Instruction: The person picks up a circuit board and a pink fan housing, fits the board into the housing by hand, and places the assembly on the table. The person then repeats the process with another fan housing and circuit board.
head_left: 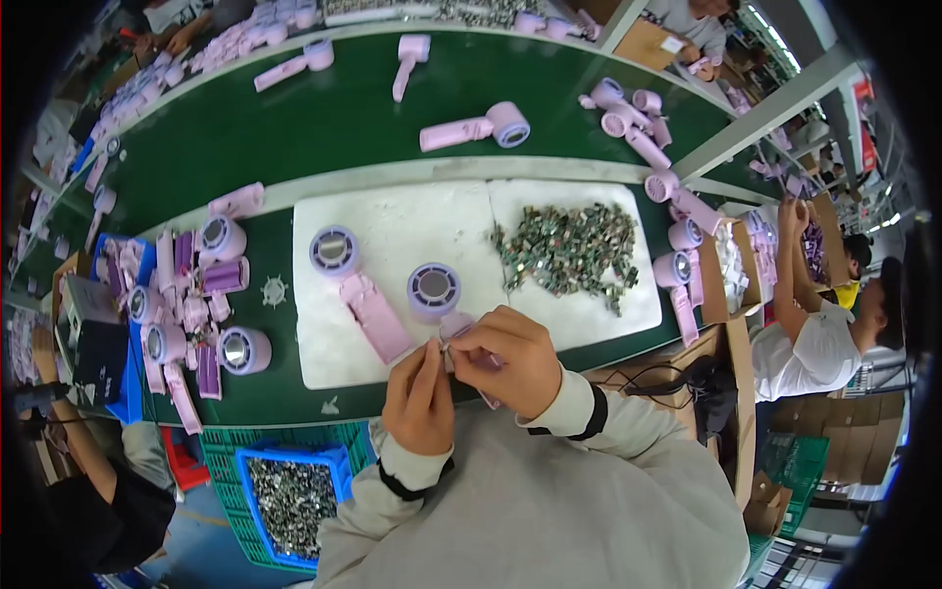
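Note:
On the white foam board [392, 211], my left hand [420, 398] and my right hand [510, 358] meet with closed fingertips. Between them is something small and pale, too small to name. Under my right hand runs the pink handle of a handheld fan, largely hidden; its round lilac head [434, 289] lies just beyond my fingers. To the left rests another pink fan [376, 319] with its handle lying open and its round head [335, 250] above. A loose pile of small green circuit boards [567, 251] covers the board's right part.
Pink fan parts crowd the green table at left [196, 304] and right [682, 255]. Beyond a pale rail, fans lie on a green belt [294, 118]. A blue bin [339, 471] of small metallic parts sits lower left. Other people work at both sides.

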A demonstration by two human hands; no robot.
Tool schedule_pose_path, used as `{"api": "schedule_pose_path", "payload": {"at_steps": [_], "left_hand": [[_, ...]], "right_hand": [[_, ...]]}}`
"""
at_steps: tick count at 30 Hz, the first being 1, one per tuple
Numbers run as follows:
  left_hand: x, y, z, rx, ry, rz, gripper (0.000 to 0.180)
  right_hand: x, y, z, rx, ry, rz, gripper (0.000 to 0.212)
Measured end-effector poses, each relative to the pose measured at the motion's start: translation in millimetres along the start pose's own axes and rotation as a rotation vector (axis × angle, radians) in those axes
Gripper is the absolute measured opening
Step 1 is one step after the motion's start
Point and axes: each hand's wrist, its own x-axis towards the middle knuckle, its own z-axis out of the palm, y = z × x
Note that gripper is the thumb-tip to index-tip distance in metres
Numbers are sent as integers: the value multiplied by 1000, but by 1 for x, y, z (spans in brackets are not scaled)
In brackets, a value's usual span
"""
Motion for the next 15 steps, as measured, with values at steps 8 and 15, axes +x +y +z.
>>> {"api": "schedule_pose_path", "payload": {"at_steps": [8,15], "left_hand": [[44,16,10,-7,-42,46,51],[47,2,93,-41,-391,121,46]], "right_hand": [[94,79,-71,710,-96,483,18],[213,241,-163,17,257,201,19]]}}
